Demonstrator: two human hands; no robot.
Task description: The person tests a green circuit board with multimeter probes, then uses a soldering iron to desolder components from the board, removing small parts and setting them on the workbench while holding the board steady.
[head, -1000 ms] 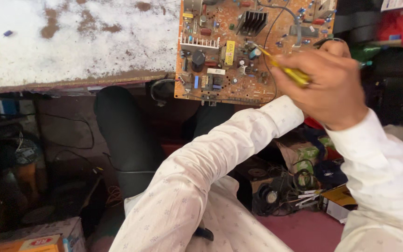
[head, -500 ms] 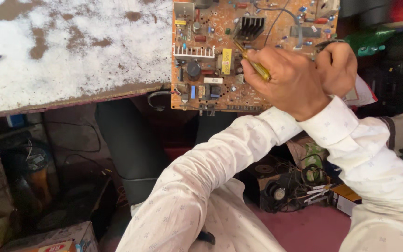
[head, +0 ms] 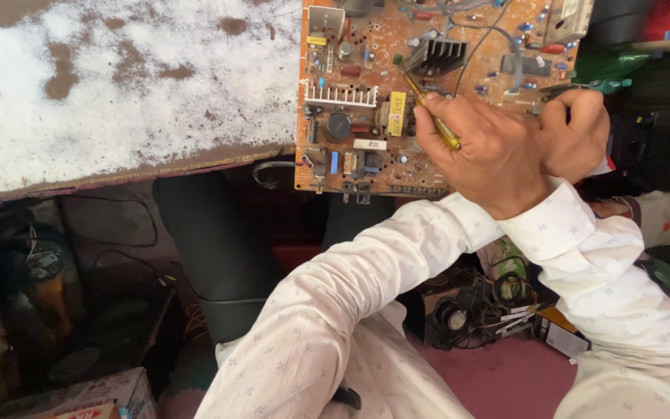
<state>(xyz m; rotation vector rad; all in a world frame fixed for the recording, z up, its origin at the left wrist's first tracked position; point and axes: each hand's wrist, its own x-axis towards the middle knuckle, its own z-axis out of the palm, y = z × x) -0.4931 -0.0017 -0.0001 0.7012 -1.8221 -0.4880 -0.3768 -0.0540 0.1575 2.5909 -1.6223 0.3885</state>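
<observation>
Holding a yellow tool (head: 432, 116) in a closed grip, our left hand (head: 490, 155) keeps it slanted up and left, its tip touching the board (head: 366, 101) beside the black heatsink (head: 440, 54). Our right hand (head: 575, 132) is just beside, fist clamped on something dark we cannot make out. The board overhangs the desk (head: 118, 93) edge. On it we see a yellow rectangular part (head: 395, 113); a printed carton (head: 79, 396) sits on the floor, lower left.

left hand (head: 490, 151) shifted left — tool (head: 432, 112) upright
</observation>
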